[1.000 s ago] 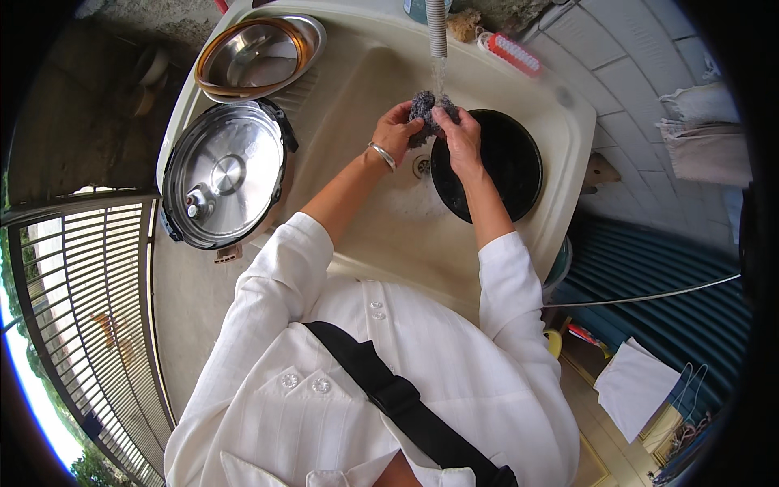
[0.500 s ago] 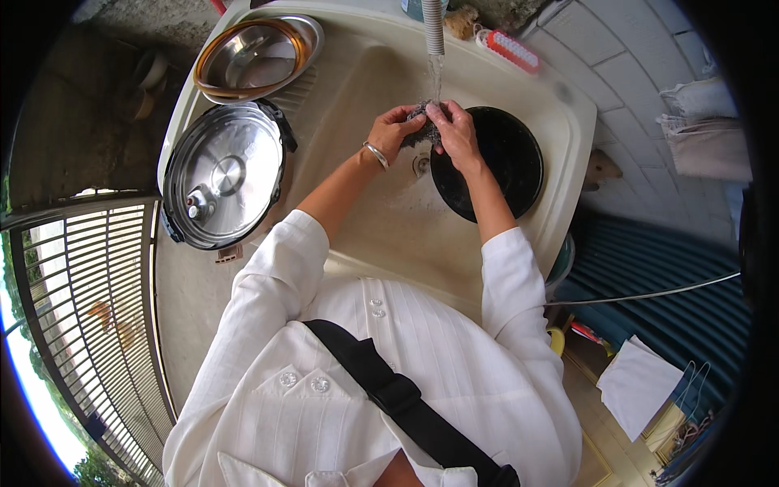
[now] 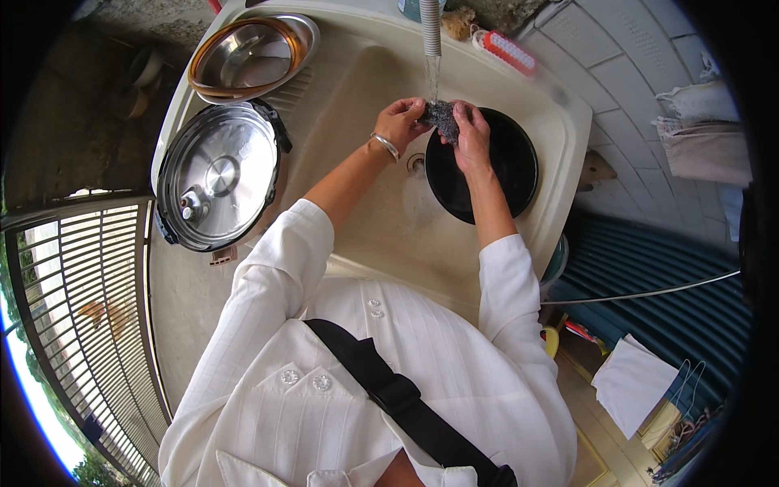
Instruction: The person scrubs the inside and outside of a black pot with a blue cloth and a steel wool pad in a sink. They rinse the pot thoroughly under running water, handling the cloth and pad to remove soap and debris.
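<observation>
Between my two hands is a grey wire scouring pad (image 3: 441,118), held under the water running from a ribbed grey tap hose (image 3: 432,31). My left hand (image 3: 399,122) pinches its left side, thumb on top; a silver bangle circles that wrist. My right hand (image 3: 471,136) grips the right side with the fingers closed. Below and to the right, a round black pan (image 3: 510,174) lies in the beige sink (image 3: 369,235), partly covered by my right hand and forearm. The drain (image 3: 415,165) shows beside the pan's left edge.
On the left drainboard a pressure cooker lid (image 3: 219,174) lies inner side up, below stacked steel and amber-rimmed bowls (image 3: 251,61). A red-and-white scrubbing brush (image 3: 505,52) and a brown sponge-like lump (image 3: 459,23) rest on the back rim. Cloths (image 3: 704,142) hang at the right wall.
My hands have spread slightly apart and shifted a little right, so more of the scouring pad shows between them. Water keeps running onto it.
</observation>
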A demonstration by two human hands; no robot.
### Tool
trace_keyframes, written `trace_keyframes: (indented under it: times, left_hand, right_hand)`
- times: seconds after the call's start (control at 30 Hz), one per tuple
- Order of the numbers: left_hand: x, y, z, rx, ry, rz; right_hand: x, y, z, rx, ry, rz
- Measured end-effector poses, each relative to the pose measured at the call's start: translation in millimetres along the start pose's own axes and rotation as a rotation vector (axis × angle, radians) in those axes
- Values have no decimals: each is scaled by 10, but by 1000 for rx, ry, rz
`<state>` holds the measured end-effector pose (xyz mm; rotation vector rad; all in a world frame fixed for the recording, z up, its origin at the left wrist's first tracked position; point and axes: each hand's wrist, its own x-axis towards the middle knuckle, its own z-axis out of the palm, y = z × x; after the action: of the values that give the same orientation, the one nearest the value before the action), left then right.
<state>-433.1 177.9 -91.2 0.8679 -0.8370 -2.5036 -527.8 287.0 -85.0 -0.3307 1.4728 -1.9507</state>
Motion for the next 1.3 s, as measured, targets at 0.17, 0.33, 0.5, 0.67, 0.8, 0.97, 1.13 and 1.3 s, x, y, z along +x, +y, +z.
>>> trace_keyframes:
  times: [0.17,0.33,0.5,0.67,0.8,0.97,1.13,1.3]
  left_hand:
    - [111,-15,-250,69,113,39]
    - [80,46,-300,-188,117,159]
    - [93,7,-330,-93,162,435]
    - [15,102,-137,16,209,345]
    - [-6,28,-53,177,120,156]
    - [26,-44,-124,282,-43,153]
    - [-6,-14,-143,373,-55,152]
    - [-19,40,-220,176,204,109]
  right_hand:
    - [12,97,136,45,-5,69]
    - [82,288,410,40,-60,114]
    - [121,283,555,162,-77,206]
    - [175,364,394,241,-42,-8]
    - [56,203,310,371,44,-42]
    - [-9,-80,72,-28,-96,78]
    - [10,-163,-27,-470,-285,-50]
    - [-42,-534,236,57,-278,85]
